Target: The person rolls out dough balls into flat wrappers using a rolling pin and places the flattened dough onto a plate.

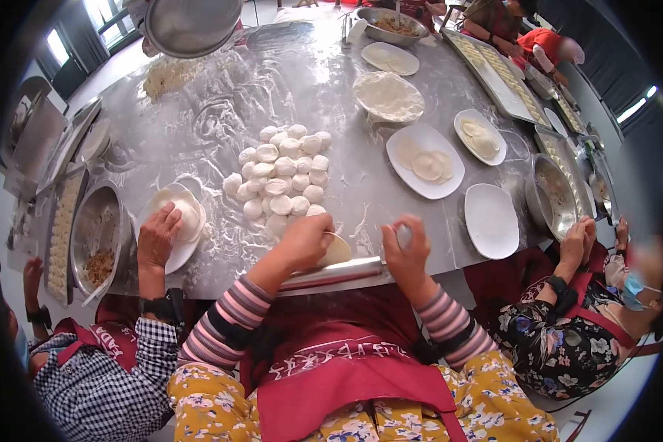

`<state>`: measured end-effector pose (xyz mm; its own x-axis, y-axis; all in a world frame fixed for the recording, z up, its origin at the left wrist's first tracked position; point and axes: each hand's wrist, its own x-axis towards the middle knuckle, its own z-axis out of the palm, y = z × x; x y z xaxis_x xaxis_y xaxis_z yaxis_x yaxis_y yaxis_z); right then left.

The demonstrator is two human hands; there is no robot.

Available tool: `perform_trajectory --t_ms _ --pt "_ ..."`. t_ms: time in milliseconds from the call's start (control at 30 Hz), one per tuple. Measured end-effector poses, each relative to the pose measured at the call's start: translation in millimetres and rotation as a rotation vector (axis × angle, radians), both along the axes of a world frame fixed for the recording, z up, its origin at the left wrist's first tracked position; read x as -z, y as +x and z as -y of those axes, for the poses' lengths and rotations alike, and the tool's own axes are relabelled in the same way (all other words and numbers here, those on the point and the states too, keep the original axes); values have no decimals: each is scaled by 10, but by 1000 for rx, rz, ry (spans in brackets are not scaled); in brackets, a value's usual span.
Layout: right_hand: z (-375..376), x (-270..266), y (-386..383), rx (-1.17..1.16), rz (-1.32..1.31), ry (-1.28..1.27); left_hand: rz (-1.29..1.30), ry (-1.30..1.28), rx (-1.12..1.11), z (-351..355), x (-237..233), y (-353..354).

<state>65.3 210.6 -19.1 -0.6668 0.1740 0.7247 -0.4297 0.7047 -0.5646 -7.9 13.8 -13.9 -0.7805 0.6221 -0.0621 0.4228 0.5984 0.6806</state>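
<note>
My left hand (307, 241) pinches the edge of a thin, round dough wrapper (337, 251), which is partly hidden behind the fingers. Along the table's near edge, in front of me, lies a metal rolling pin (331, 274). My right hand (407, 247) is raised at the pin's right end, its fingers curved and blurred; whether it holds anything is unclear. Just beyond my left hand, many floured dough pieces (283, 173) form a cluster on the steel table (353, 195).
A co-worker's hand (159, 232) touches wrappers on a plate at left, beside a filling bowl (102, 236). Plates of wrappers (425, 162), an empty white plate (491, 221), a flour dish (388, 96) and another bowl (552, 195) stand right. A co-worker's hands (578, 239) are there.
</note>
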Motion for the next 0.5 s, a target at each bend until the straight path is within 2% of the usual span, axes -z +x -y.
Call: perform_trajectory --t_ms 100,133,200,267,367,500 --pt "22 -10 202 -27 54 -152 124 150 -45 172 -17 34" --pt "24 18 132 -28 53 -158 123 145 -47 187 -52 64" --pt "7 77 -196 29 -2 14 111 125 -15 186 -121 107" --pt "75 22 -553 -36 -13 -76 71 108 -50 155 -61 91" --pt "129 19 -705 -41 -15 -110 45 54 -68 143 -76 29" --pt "-14 99 -243 -30 -2 -19 113 43 -37 144 -100 74"
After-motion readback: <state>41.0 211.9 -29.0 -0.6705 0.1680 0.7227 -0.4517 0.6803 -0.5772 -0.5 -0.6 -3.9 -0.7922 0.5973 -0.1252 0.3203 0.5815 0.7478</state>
